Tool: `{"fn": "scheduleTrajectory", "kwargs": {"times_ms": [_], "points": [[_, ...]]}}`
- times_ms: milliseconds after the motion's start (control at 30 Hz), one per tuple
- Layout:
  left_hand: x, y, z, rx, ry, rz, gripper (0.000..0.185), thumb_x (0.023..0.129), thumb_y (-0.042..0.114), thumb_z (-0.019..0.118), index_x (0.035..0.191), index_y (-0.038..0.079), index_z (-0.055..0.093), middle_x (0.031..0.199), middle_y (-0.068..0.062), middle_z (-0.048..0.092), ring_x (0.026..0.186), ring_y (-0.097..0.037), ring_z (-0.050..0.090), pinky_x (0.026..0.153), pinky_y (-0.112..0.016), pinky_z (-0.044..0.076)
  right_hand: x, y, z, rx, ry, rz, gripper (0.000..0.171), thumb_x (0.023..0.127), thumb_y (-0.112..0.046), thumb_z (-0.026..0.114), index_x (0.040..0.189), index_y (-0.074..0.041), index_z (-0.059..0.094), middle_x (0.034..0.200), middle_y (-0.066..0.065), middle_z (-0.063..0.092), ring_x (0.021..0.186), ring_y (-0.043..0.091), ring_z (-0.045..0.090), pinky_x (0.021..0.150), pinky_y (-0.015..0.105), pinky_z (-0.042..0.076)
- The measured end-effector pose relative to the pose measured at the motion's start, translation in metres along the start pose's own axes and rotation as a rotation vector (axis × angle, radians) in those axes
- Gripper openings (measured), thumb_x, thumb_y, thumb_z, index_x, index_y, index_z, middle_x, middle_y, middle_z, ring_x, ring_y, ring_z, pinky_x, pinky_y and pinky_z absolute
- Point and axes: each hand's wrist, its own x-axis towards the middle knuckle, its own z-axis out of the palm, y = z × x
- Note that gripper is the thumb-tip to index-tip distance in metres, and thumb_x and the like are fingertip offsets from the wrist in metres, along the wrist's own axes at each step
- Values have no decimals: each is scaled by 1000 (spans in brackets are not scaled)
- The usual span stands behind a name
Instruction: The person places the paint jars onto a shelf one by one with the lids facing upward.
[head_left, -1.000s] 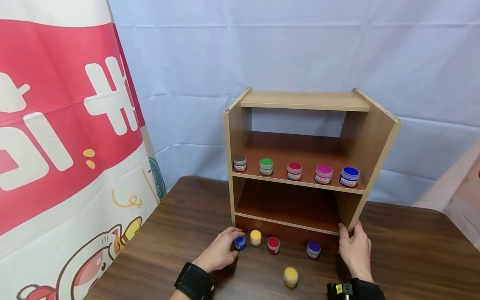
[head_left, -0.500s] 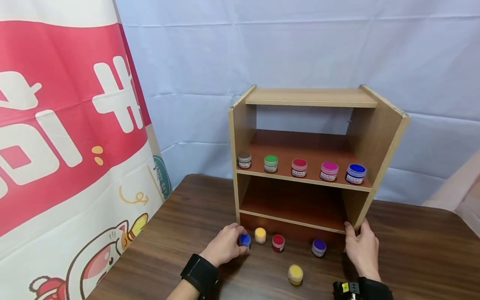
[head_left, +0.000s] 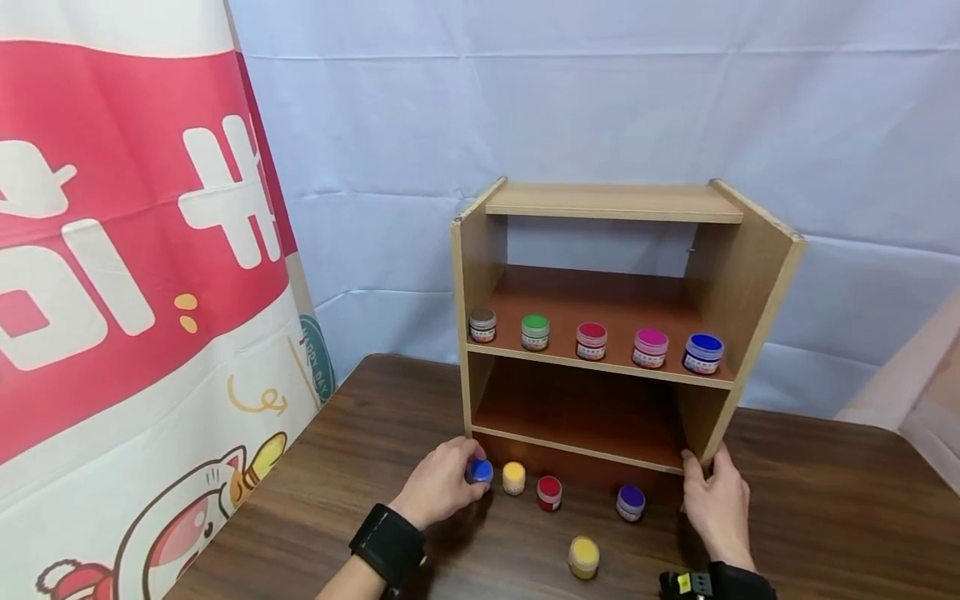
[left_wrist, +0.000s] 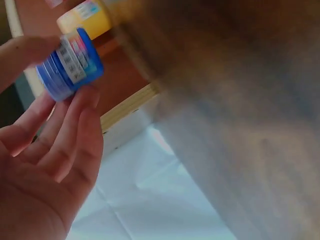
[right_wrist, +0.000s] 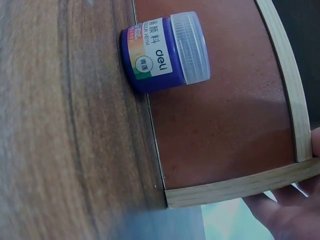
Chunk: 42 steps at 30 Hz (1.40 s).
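My left hand (head_left: 442, 482) pinches a small blue paint jar (left_wrist: 70, 64) between thumb and fingertips, near the shelf's lower left corner. Beside that jar stands a yellow-orange paint jar (head_left: 513, 478). Low on the right side panel of the wooden shelf (head_left: 757, 325), my right hand (head_left: 717, 508) grips the edge, thumb in front and fingers round the outside. A violet paint jar (right_wrist: 162, 52) with a clear lid stands on the table just left of the right hand. Part of the right hand is cut off in the right wrist view.
A red jar (head_left: 549, 493) and a yellow jar (head_left: 583, 557) stand on the brown table (head_left: 360, 442). The middle board carries a row of grey (head_left: 482, 325), green (head_left: 535, 332), red (head_left: 591, 342), pink (head_left: 649, 348) and blue jars (head_left: 702, 354). A printed curtain (head_left: 150, 350) hangs at left.
The left hand has closed on the blue jar and raised it slightly relative to the yellow-orange jar beside it. The right hand stays on the shelf's side panel. The head view shifts a little.
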Motion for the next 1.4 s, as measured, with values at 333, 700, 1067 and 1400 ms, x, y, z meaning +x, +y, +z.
{"fn": "scheduleTrajectory", "kwargs": {"times_ms": [333,700,1067,1400], "points": [[15,12,-26,56,109,45,33,74,35,70,98,15,60,89,5,58,73,-7,54,68,-23,49,-7,3,5,34,-3,42,31,92,-31,43,113,-10,48,104,25,58,94,38,53,79,47,37],[26,13,-28,252,202,156,27,79,30,67,99,14,61,86,4,57,69,-8,57,62,-26,50,-11,5,5,39,23,30,29,91,-30,45,111,-9,49,99,25,59,94,38,54,79,47,37],[33,17,-27,454,265,200,17,78,28,66,87,14,64,79,3,53,58,-11,56,51,-27,48,-7,5,7,44,9,23,32,92,-30,44,116,-9,47,110,25,56,107,41,48,82,50,36],[39,16,-25,440,308,261,18,77,22,67,94,17,63,87,4,56,65,-10,60,52,-26,48,-1,2,2,30,18,13,32,92,-31,42,115,-9,47,110,25,56,103,41,49,80,49,36]]}}
